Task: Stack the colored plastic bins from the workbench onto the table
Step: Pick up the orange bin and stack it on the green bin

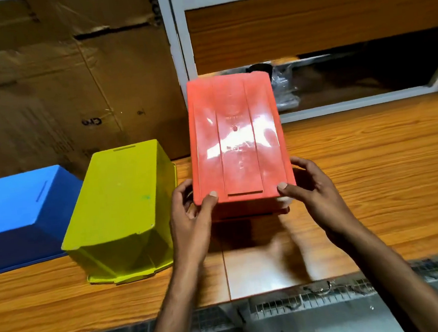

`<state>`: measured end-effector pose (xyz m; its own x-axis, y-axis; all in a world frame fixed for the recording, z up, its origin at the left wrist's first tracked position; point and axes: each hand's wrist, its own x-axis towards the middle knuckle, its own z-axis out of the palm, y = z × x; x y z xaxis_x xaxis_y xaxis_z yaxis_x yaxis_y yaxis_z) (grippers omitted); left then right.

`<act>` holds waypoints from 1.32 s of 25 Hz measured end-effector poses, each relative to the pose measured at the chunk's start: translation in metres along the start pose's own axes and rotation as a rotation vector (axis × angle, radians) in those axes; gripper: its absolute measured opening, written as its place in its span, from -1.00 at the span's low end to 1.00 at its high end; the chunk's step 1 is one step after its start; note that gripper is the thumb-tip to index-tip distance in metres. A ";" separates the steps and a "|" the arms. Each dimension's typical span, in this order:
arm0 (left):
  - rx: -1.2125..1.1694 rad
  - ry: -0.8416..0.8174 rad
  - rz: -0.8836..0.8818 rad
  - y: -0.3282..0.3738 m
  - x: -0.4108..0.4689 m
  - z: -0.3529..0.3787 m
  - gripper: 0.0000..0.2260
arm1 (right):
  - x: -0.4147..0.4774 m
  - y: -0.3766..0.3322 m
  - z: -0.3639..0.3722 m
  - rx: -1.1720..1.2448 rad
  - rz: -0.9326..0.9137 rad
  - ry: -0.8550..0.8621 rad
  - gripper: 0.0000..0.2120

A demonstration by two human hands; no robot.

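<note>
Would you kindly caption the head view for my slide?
Left hand and right hand grip an upturned red bin at the workbench, beside a yellow-green bin and a blue bin.

Cropped, hidden or unreadable
Cropped by the left edge: blue bin (18,210). Hidden, facing down: insides of red bin (236,137) and yellow bin (120,201). Partly tucked behind the red bin's sides: fingers of left hand (190,216) and right hand (312,189). Unreadable under glare: its raised lettering. Blurred: print on cardboard box (60,87). Half covered: clear bag (285,91) behind.
</note>
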<state>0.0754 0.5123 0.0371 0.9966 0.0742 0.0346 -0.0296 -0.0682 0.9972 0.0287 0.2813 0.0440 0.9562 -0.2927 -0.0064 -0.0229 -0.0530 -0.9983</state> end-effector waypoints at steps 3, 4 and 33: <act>-0.064 -0.025 0.041 0.023 0.000 0.009 -0.64 | 0.004 -0.015 -0.014 0.012 -0.055 0.019 -0.52; -0.072 -0.027 0.063 0.029 -0.001 0.011 -0.70 | 0.005 -0.021 -0.018 0.023 -0.072 0.045 -0.56; 0.431 -0.112 0.722 0.053 -0.067 0.134 -0.48 | 0.009 -0.084 -0.053 -0.214 -0.123 0.262 -0.22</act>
<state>0.0172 0.3709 0.0784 0.7467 -0.2308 0.6238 -0.6525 -0.4357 0.6200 0.0236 0.2326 0.1309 0.8488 -0.5053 0.1557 0.0006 -0.2935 -0.9559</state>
